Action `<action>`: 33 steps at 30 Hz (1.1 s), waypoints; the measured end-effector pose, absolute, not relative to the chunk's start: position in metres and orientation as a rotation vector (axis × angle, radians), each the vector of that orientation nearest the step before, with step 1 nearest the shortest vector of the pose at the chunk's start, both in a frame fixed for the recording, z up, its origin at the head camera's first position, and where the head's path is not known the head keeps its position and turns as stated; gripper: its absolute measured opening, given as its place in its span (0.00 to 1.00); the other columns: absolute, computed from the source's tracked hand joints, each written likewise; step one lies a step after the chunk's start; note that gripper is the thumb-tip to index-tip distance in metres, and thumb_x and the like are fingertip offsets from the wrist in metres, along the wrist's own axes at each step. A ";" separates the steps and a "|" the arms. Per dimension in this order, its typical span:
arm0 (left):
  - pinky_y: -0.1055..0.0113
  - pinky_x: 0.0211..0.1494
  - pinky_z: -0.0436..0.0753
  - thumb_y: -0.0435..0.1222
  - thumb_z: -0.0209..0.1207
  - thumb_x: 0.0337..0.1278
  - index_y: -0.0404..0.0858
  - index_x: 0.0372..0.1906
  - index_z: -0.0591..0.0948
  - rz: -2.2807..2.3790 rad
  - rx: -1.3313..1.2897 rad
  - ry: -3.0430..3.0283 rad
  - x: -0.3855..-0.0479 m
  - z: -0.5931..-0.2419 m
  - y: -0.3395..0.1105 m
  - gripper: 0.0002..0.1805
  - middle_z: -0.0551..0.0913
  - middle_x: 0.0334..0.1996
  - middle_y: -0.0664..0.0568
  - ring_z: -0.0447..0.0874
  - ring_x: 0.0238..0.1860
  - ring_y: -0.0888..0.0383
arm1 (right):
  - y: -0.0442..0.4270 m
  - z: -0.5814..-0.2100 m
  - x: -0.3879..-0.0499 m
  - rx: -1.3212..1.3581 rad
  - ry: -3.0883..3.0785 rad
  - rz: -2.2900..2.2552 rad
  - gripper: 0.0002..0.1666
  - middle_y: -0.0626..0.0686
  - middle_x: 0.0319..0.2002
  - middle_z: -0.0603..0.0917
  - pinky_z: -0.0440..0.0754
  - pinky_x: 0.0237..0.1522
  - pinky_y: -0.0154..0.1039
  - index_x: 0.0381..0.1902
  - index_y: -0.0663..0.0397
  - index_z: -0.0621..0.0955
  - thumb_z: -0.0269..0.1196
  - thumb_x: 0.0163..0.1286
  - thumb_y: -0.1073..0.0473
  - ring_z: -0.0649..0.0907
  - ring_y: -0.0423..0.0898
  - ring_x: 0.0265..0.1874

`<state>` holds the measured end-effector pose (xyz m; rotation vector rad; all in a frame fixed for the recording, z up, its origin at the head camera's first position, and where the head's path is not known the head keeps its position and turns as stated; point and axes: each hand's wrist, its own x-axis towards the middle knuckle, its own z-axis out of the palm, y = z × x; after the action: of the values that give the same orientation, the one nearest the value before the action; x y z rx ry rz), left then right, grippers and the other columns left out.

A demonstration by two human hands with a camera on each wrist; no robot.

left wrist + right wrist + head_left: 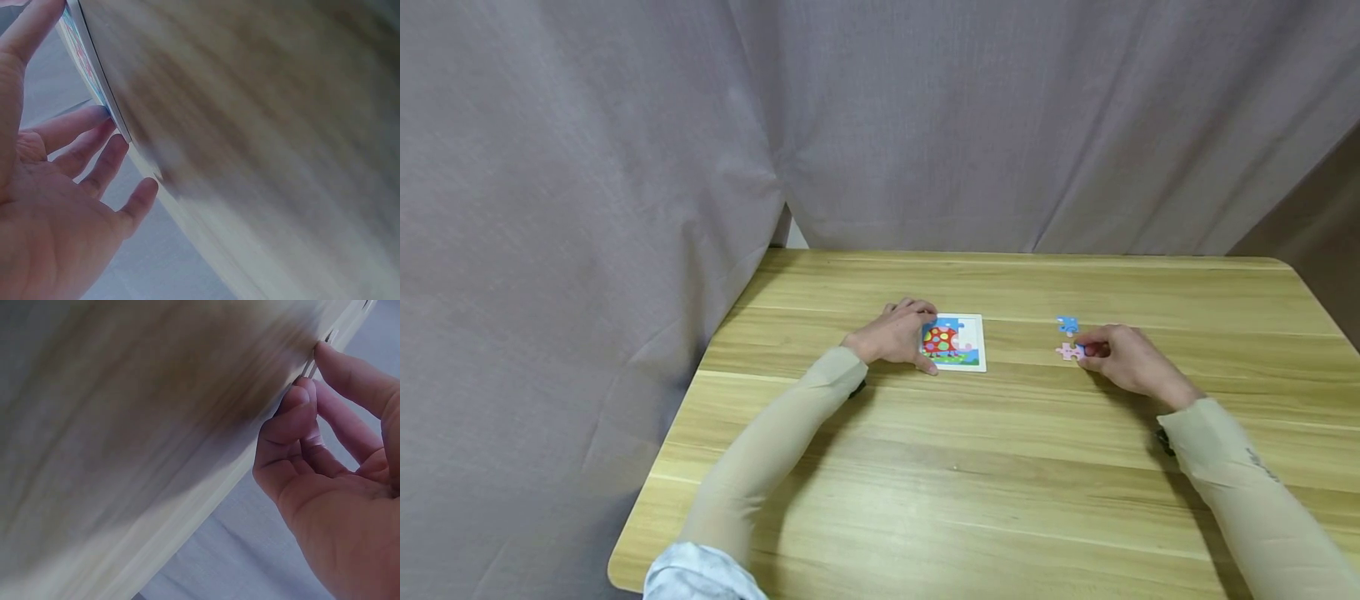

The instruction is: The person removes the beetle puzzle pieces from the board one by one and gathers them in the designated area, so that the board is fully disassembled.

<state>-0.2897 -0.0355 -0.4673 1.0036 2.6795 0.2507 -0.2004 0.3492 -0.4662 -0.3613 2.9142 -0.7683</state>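
A square jigsaw puzzle board [972, 329] with a white frame lies mid-table, its picture a red, spotted ladybird-like figure on blue and green. White backing shows in its upper right part. At its left side my left hand [895, 332] holds the frame, the thumb at the near edge and the fingers at the far corner. Further right, my right hand [1131, 360] pinches a jigsaw piece [1080, 351] between thumb and fingers, low over the table; only a bluish part shows. Beside it lie a pink jigsaw piece [1065, 352] and a blue jigsaw piece [1067, 322].
The wooden table [955, 475] has rounded corners. Grey curtain cloth [917, 125] hangs behind its far edge and along its left side. Bare tabletop lies between the board and the loose pieces.
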 end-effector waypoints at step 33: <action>0.47 0.85 0.66 0.64 0.79 0.51 0.43 0.80 0.74 0.230 0.998 2.678 -0.291 -0.467 -0.035 0.55 0.68 0.83 0.56 0.62 0.83 0.51 | 0.330 -0.463 -0.200 -0.337 2.995 -0.786 0.20 0.56 0.37 0.90 0.76 0.37 0.30 0.55 0.70 0.88 0.74 0.74 0.59 0.81 0.41 0.36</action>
<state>-0.2909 -0.0350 -0.4672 0.9983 2.6778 0.2296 -0.2000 0.3302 -0.4628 -0.3370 2.9950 -0.7863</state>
